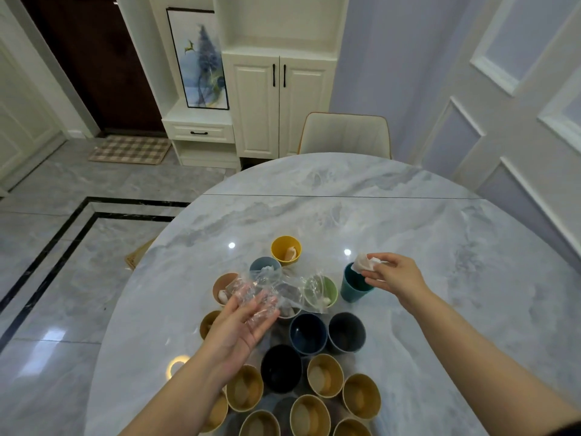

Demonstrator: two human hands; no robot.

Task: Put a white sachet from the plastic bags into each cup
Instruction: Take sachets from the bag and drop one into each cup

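Many cups stand grouped on the marble table [408, 221]. My right hand [393, 273] pinches a white sachet [364, 262] just above the rim of a teal cup [353, 286]. My left hand [242, 325] holds crumpled clear plastic bags [276, 291] over the middle of the group, palm up, fingers loosely around the plastic. White sachets show in the yellow cup [286, 250], the light blue cup [265, 266], the green cup [323, 292] and the tan cup [224, 287]. Two dark blue cups [308, 333] and a black cup [280, 368] stand nearer me.
Several tan and yellow cups [325, 376] crowd the near edge of the table, pale contents visible inside. A beige chair [344, 133] stands at the far side. White cabinets [279, 105] and a grey tiled floor [78, 247] lie to the left.
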